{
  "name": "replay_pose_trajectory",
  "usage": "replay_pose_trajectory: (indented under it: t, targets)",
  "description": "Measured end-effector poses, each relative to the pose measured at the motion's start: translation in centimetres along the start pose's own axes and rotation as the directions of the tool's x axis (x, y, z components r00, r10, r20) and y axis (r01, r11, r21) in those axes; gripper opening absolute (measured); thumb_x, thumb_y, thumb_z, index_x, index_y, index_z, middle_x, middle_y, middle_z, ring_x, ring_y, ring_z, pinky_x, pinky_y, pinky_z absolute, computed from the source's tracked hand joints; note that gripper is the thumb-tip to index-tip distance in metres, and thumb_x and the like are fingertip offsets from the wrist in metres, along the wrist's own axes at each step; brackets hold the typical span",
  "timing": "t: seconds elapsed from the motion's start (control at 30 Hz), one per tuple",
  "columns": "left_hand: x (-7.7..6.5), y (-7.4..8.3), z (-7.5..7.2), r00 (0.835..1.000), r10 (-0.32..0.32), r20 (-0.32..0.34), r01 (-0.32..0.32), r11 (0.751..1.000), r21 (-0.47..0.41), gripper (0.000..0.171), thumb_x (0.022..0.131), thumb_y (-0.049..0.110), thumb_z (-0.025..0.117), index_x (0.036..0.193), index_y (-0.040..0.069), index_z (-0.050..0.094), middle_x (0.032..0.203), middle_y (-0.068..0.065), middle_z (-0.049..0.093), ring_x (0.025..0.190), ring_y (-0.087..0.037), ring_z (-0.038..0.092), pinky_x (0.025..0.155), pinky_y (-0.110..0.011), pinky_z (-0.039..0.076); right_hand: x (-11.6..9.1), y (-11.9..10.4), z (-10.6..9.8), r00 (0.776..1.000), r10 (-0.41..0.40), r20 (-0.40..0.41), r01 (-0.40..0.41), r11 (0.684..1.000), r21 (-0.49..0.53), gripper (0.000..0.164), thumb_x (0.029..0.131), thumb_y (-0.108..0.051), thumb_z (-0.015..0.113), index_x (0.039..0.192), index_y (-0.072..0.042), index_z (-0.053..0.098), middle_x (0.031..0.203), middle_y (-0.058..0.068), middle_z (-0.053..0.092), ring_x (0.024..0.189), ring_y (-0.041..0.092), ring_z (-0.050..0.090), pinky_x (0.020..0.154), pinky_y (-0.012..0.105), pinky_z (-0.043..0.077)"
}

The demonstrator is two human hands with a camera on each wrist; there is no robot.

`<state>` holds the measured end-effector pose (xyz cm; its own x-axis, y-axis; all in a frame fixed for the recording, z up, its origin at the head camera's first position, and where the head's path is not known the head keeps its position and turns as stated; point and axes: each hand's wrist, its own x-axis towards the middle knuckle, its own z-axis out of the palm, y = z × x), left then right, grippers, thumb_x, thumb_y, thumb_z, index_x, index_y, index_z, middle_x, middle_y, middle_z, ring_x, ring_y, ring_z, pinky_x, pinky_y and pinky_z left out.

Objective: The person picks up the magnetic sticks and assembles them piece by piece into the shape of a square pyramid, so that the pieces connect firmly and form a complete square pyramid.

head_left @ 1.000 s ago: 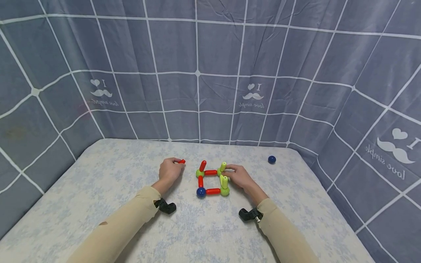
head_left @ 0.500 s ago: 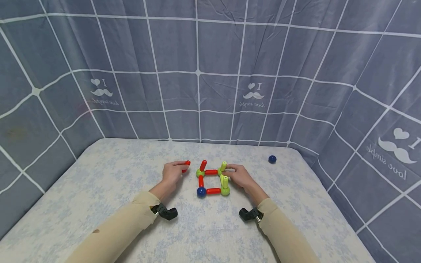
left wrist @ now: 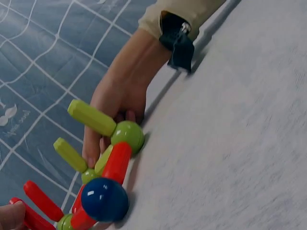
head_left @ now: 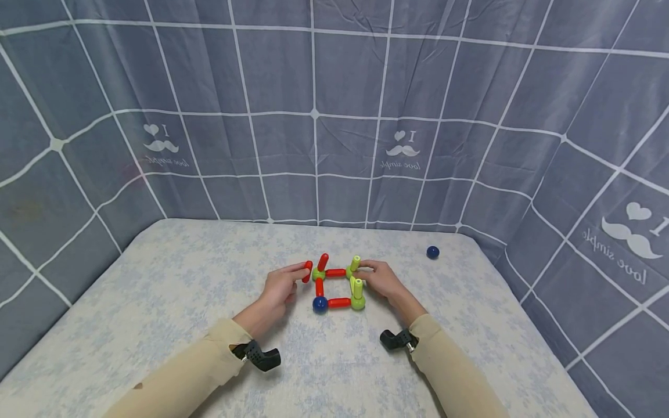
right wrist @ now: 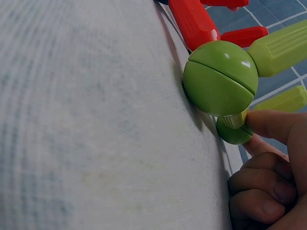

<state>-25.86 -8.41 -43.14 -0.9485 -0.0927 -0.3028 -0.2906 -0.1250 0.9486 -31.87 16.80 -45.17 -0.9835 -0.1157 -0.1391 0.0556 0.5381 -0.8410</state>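
In the head view my left hand [head_left: 279,288] pinches a red rod [head_left: 307,271] close to the left side of a frame of rods and balls. The frame's far left corner is a green ball [head_left: 317,274] bearing a raised red rod [head_left: 323,260]. A blue ball [head_left: 320,304] forms its near left corner, a green ball [head_left: 358,303] its near right one. My right hand [head_left: 384,280] pinches the far right green ball [right wrist: 233,132] between thumb and index finger, its other fingers curled. Green rods rise from both right corners.
A loose blue ball [head_left: 432,252] lies at the far right of the patterned tablecloth [head_left: 334,366]. A grey-blue curtain [head_left: 282,145] with white grid lines stands behind the table and along its sides.
My left hand has moved right and turned the red rod more upright, bringing it up to the frame's far left green ball. My right hand has stayed at the far right ball.
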Motion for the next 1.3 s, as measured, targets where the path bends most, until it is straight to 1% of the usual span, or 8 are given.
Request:
replay_pose_trajectory:
  t: [0.27,0.47,0.57,0.77,0.97,1.1,1.2,1.3]
  targets:
    - [-1.5,-0.6,0.4,0.996,0.022,0.091,-0.013,0.994,-0.104,0.042,0.093,0.011,0.068,0.135,0.009,0.065,0.079,0.005,0.055,0.048,-0.009,0.022,0.045,-0.023,0.022,0.3,0.0,-0.2,1.000,-0.005,0.006,0.005,1.000,0.001,0.039,0.091,-0.030,0.073,0.128,-0.018,0.070,0.131,0.008,0.060,0.068,0.015,0.040,0.063,0.030,0.036]
    - [-2.3,-0.9,0.7,0.987,0.027,0.161,0.003,0.983,-0.183,0.043,0.097,0.011,0.065,0.139,0.008,0.061,0.072,0.006,0.044,0.048,-0.009,0.021,0.046,-0.022,0.021,0.4,0.0,-0.2,1.000,-0.009,0.007,0.010,1.000,-0.020,0.039,0.090,-0.031,0.073,0.128,-0.018,0.070,0.139,0.008,0.059,0.087,0.018,0.049,0.075,0.032,0.039]
    - [-2.6,-1.3,0.8,0.981,0.028,0.194,0.008,0.983,-0.182,0.043,0.098,0.011,0.064,0.141,0.009,0.059,0.073,0.006,0.044,0.049,-0.009,0.021,0.046,-0.022,0.022,0.4,-0.1,-0.3,1.000,-0.015,0.007,0.016,1.000,-0.014,0.039,0.090,-0.031,0.073,0.127,-0.019,0.071,0.142,0.008,0.058,0.096,0.021,0.050,0.080,0.035,0.040]
    - [-2.8,-2.1,0.9,0.972,0.023,0.235,0.018,0.985,-0.174,0.044,0.097,0.010,0.064,0.141,0.007,0.059,0.067,0.007,0.040,0.048,-0.008,0.022,0.045,-0.022,0.022,0.5,-0.1,-0.2,1.000,-0.018,0.007,0.018,1.000,-0.001,0.039,0.090,-0.030,0.073,0.127,-0.017,0.071,0.133,0.008,0.061,0.083,0.019,0.050,0.073,0.033,0.041]
    - [-2.8,-2.5,0.7,0.964,0.038,0.262,0.003,0.988,-0.156,0.044,0.097,0.010,0.065,0.140,0.005,0.059,0.059,0.007,0.031,0.047,-0.008,0.021,0.046,-0.022,0.022,0.3,-0.1,-0.2,1.000,-0.024,0.001,0.024,1.000,-0.012,0.039,0.090,-0.031,0.073,0.127,-0.018,0.071,0.140,0.007,0.060,0.105,0.019,0.054,0.091,0.038,0.044]
    - [-2.7,-2.6,0.6,0.959,0.047,0.281,-0.005,0.989,-0.149,0.046,0.097,0.011,0.064,0.142,0.005,0.057,0.060,0.008,0.031,0.047,-0.008,0.021,0.046,-0.022,0.022,-0.1,0.1,-0.4,1.000,-0.007,-0.004,0.007,0.999,-0.040,0.042,0.090,-0.034,0.073,0.129,-0.018,0.069,0.093,0.002,0.066,0.067,0.014,0.050,0.065,0.029,0.044]
    - [-2.7,-2.6,0.5,0.955,0.051,0.293,-0.013,0.991,-0.131,0.047,0.097,0.011,0.065,0.143,0.005,0.055,0.059,0.008,0.031,0.047,-0.008,0.021,0.046,-0.022,0.022,-0.9,0.3,-1.0,1.000,0.011,0.005,-0.011,0.999,-0.037,0.038,0.092,-0.032,0.070,0.127,-0.016,0.068,0.059,-0.004,0.043,0.045,0.012,0.032,0.045,0.028,0.033]
    - [-2.8,-2.5,0.5,0.956,0.066,0.286,-0.043,0.995,-0.086,0.047,0.096,0.012,0.067,0.141,0.005,0.057,0.057,0.008,0.030,0.047,-0.008,0.023,0.046,-0.023,0.023,-2.2,0.5,-1.9,0.999,-0.014,0.052,0.015,1.000,-0.020,0.031,0.093,-0.027,0.067,0.121,-0.015,0.069,0.050,-0.006,0.035,0.041,0.010,0.028,0.042,0.027,0.029]
